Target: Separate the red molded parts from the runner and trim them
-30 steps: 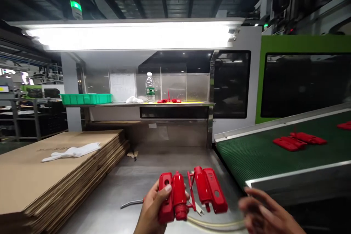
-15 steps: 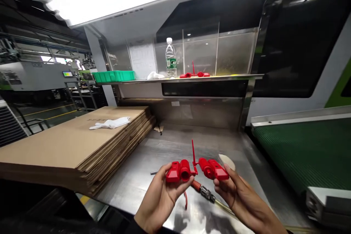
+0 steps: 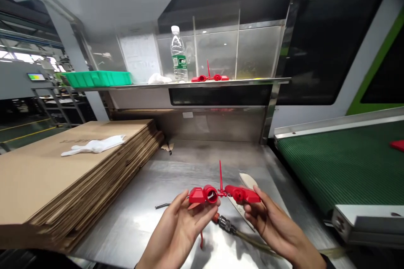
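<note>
In my left hand is a red moulded plastic part with a round open tube, pinched between thumb and fingers. My right hand grips a matching red plastic part, which sits tilted. A thin upright red sprue rises between the two, and its base appears to link them. Under my hands an air gun lies on the metal table, partly hidden, with its hose fitting showing. Behind the right-hand part lies a flat cream-coloured blade-like piece, partly covered.
A stack of flat cardboard with a white glove stands left. The shelf bears a green tray, a water bottle and another red moulding. A green conveyor belt at right carries a red piece.
My view has turned to the right and come closer. The right-hand red part has tilted, and the left part's tube opening faces me more. A red piece now shows on the conveyor.
</note>
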Motion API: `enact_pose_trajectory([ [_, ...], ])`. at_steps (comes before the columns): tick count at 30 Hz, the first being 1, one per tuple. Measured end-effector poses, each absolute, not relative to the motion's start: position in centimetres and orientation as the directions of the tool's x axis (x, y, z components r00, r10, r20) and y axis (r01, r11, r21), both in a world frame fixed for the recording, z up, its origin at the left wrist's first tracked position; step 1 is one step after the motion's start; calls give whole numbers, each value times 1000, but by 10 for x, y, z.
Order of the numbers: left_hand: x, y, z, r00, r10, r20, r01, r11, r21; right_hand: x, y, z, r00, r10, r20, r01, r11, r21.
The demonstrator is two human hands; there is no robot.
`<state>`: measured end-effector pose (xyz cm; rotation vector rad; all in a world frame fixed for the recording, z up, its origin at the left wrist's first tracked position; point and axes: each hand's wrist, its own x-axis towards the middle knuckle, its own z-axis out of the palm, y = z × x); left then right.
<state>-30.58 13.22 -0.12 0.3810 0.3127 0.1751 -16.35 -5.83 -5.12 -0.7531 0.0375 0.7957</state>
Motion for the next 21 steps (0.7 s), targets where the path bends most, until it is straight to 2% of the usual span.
enact_pose_trajectory([
  [5,-307,131,5,886,315,-341,-120,865,487,-171,-58,-45,713,652,-258,-638,450,-625],
  [13,-321,137,3,859,368,-356,-138,836,530,-193,-56,-35,696,675,-245,-639,427,-640],
  [19,-331,145,-9,830,402,-386,-105,793,599,-209,-56,-30,679,712,-178,-582,375,-722],
  [21,-335,142,-8,828,415,-377,-96,767,634,-213,-57,-28,689,717,-104,-504,370,-780],
])
